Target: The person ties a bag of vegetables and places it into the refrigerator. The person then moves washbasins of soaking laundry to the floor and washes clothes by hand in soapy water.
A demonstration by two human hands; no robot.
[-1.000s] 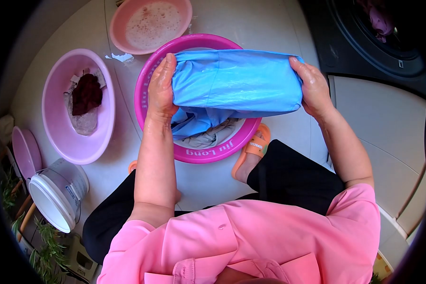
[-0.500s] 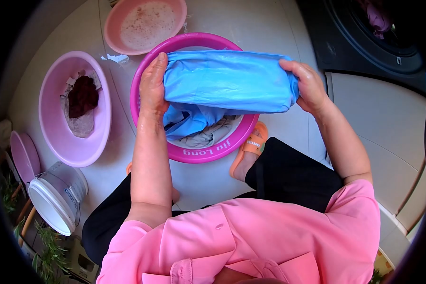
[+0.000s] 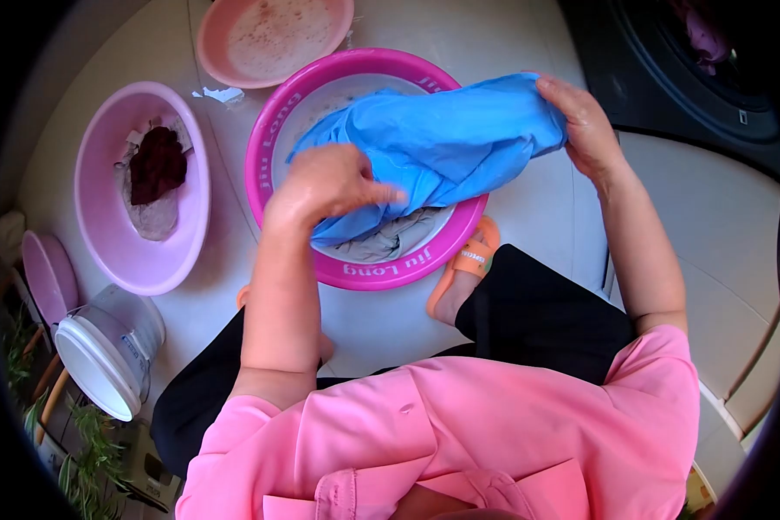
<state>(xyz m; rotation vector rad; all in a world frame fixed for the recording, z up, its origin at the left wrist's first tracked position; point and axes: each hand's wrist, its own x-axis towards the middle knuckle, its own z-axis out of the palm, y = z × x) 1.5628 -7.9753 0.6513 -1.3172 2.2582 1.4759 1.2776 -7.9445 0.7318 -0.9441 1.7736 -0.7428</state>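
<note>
A wet blue cloth stretches over the magenta-rimmed basin, its left part drooping in folds into the basin. My right hand grips the cloth's right end, thumb on top and fingers partly hidden behind. Over the cloth's left part is my left hand, back upward; its fingers are smeared by motion, so whether they hold cloth does not show. Grey fabric lies in the basin below the blue cloth.
A lilac basin with dark red cloth stands at left. A pink basin of foamy water is at the top. A white bucket lies tilted at lower left; a dark front-loading machine is upper right.
My left hand has left the cloth's left edge and moved right and down over it. The cloth, held taut and flat before, now sags and crumples at the left. My right hand still holds its end.
</note>
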